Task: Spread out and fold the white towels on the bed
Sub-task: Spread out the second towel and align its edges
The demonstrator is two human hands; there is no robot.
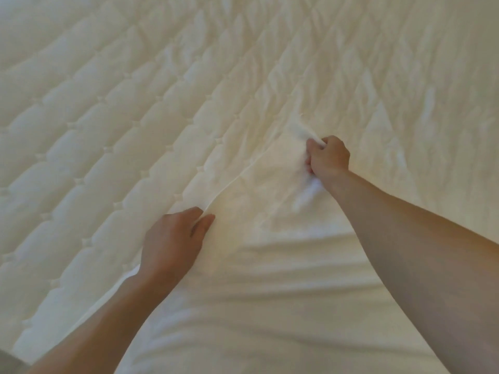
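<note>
White towel (270, 292) laid creased over the near part of the bed (108, 117), its left edge pinched between thumb and fingers of the left grip (172, 238), farther out a bunched corner clenched in the curled right grip (328, 156), diamond quilting of the bed seen beyond

A cream quilted bed (89, 109) with diamond stitching fills the view under soft, even light. A grey patch (8, 364) shows beyond its near-left corner.

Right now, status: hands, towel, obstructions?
Grips: left hand pinches towel edge; right hand fists far corner. Towel wrinkled, lying on quilted mattress. Nothing visible in the way.
</note>
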